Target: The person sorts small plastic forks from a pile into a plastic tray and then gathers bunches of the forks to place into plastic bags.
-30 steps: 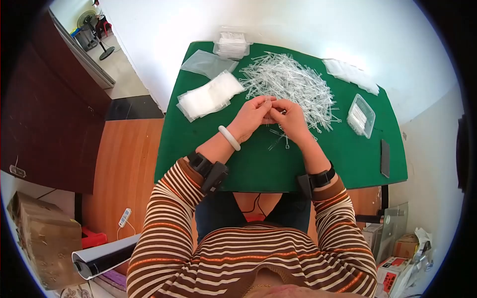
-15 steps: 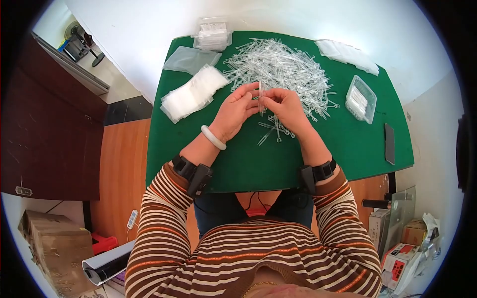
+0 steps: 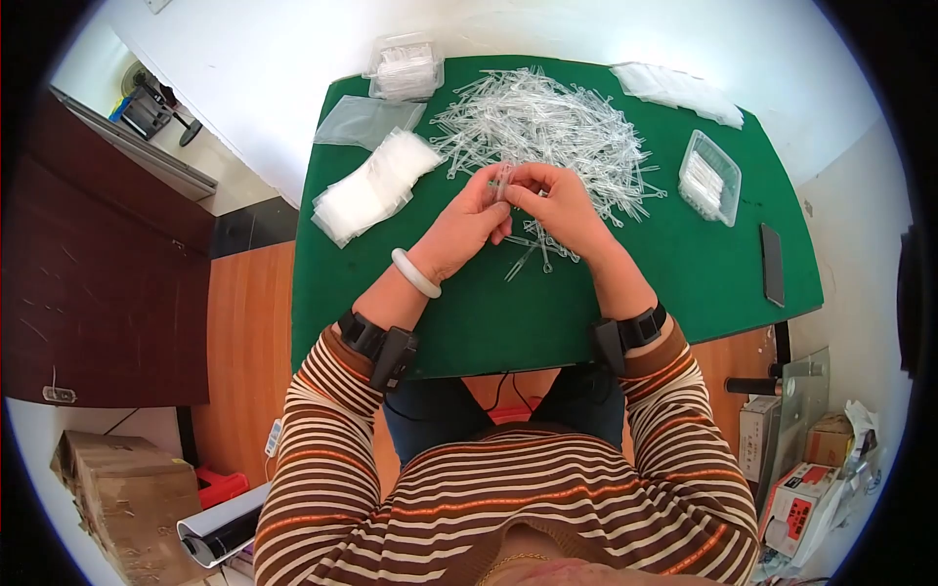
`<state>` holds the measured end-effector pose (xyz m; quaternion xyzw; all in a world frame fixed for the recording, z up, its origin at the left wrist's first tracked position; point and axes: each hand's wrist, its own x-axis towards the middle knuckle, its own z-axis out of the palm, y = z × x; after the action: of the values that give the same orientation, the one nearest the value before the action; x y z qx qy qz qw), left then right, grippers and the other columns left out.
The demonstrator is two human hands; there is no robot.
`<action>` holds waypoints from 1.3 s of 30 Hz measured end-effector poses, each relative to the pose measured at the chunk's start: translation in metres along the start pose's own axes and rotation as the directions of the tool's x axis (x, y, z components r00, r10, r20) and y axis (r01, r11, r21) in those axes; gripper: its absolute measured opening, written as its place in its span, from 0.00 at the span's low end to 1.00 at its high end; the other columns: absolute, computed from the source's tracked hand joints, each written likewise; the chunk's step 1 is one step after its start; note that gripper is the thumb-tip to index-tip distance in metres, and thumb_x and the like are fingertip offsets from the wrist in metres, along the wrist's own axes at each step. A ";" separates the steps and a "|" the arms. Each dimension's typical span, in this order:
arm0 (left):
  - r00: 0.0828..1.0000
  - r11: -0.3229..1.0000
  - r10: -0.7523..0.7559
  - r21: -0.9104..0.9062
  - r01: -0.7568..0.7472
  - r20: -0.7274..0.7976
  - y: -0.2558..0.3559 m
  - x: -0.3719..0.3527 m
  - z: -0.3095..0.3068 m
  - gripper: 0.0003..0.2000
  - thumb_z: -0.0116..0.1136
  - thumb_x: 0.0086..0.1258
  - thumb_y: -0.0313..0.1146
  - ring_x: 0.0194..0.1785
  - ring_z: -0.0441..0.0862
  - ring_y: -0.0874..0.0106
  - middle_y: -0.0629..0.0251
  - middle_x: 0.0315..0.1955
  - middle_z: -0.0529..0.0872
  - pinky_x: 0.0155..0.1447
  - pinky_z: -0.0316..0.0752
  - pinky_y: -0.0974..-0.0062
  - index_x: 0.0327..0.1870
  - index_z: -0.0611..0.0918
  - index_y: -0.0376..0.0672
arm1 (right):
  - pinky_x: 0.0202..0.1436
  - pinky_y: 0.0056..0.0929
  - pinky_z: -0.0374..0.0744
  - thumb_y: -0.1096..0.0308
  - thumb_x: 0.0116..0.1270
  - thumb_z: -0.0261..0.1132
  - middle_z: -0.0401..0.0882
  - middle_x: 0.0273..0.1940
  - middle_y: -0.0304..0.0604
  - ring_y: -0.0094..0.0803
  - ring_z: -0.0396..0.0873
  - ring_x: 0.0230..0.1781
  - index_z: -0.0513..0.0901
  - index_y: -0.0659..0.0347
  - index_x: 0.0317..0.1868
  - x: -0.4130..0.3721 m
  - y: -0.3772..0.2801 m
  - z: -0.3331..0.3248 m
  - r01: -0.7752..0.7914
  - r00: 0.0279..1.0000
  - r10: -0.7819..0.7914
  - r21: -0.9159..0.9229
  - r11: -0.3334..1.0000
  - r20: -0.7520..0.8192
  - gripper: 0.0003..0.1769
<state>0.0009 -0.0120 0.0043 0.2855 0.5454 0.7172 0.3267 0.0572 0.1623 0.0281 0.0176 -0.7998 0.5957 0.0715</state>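
Both hands meet at the near edge of a large heap of clear plastic pieces [image 3: 557, 117]. My left hand [image 3: 472, 220] has its fingers closed round a few slim clear pieces [image 3: 502, 184], held upright. With thumb and fingertips my right hand [image 3: 555, 207] pinches the same pieces from the other side. Their exact number cannot be made out. A few loose clear pieces [image 3: 528, 256] lie on the green table just below the right hand. To the left of the hands is a fanned stack of translucent bags [image 3: 376, 186].
On the green table [image 3: 469, 327], a clear tub of pieces [image 3: 406, 73] and a flat clear bag [image 3: 366, 121] lie back left. More bags [image 3: 677, 91] lie back right. A second tub [image 3: 708, 181] and a dark phone [image 3: 772, 264] are at the right.
The pieces between my hands have tilted slightly and sit lower between the fingers. My fingers have closed in more around them. The whole view has shifted a little.
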 end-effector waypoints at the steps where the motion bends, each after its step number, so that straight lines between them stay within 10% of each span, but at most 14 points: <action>1: 1.000 1.000 -0.002 0.000 0.002 0.004 -0.001 0.001 -0.001 0.18 0.44 0.82 0.28 0.39 0.77 0.76 0.67 0.43 0.79 0.43 0.74 0.77 0.69 0.69 0.38 | 0.41 0.20 0.74 0.67 0.70 0.67 0.85 0.35 0.34 0.16 0.76 0.35 0.87 0.67 0.46 0.000 0.000 0.000 0.031 0.999 -0.031 0.003 1.000 -0.036 0.12; 8: 0.966 0.950 -0.198 -0.211 0.231 0.164 0.003 0.000 -0.004 0.08 0.46 0.83 0.34 0.36 0.79 0.74 0.66 0.36 0.79 0.43 0.77 0.74 0.48 0.75 0.39 | 0.40 0.19 0.73 0.66 0.71 0.66 0.83 0.35 0.33 0.16 0.74 0.35 0.86 0.66 0.50 0.002 0.002 0.002 0.055 0.988 -0.032 0.143 0.988 -0.152 0.13; 20: 0.983 0.870 -0.082 -0.493 -0.010 -0.166 0.009 0.004 -0.011 0.11 0.39 0.85 0.36 0.57 0.82 0.60 0.49 0.55 0.82 0.62 0.77 0.61 0.46 0.74 0.41 | 0.36 0.19 0.72 0.65 0.73 0.65 0.81 0.31 0.33 0.16 0.74 0.33 0.86 0.67 0.43 0.004 0.001 0.000 0.079 0.972 -0.072 0.022 0.997 -0.222 0.11; 24: 0.978 0.878 -0.048 -0.476 -0.054 -0.201 0.008 0.006 -0.012 0.10 0.39 0.85 0.35 0.58 0.81 0.60 0.48 0.57 0.81 0.63 0.75 0.61 0.48 0.73 0.42 | 0.34 0.19 0.72 0.66 0.72 0.65 0.81 0.29 0.32 0.16 0.74 0.30 0.85 0.67 0.38 -0.005 -0.004 0.004 -0.079 0.990 0.087 -0.074 0.994 0.109 0.11; 39: 0.976 0.893 -0.073 -0.448 -0.027 -0.204 0.005 0.004 -0.012 0.11 0.37 0.85 0.34 0.57 0.82 0.57 0.45 0.54 0.81 0.65 0.77 0.58 0.48 0.73 0.38 | 0.33 0.21 0.70 0.69 0.67 0.65 0.77 0.26 0.30 0.16 0.70 0.28 0.84 0.67 0.35 0.002 0.000 0.003 0.070 0.969 -0.115 -0.203 0.977 -0.219 0.08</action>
<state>-0.0114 -0.0169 0.0067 0.1165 0.4009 0.8463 0.3309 0.0552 0.1598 0.0280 -0.0209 -0.8385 0.5092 0.1928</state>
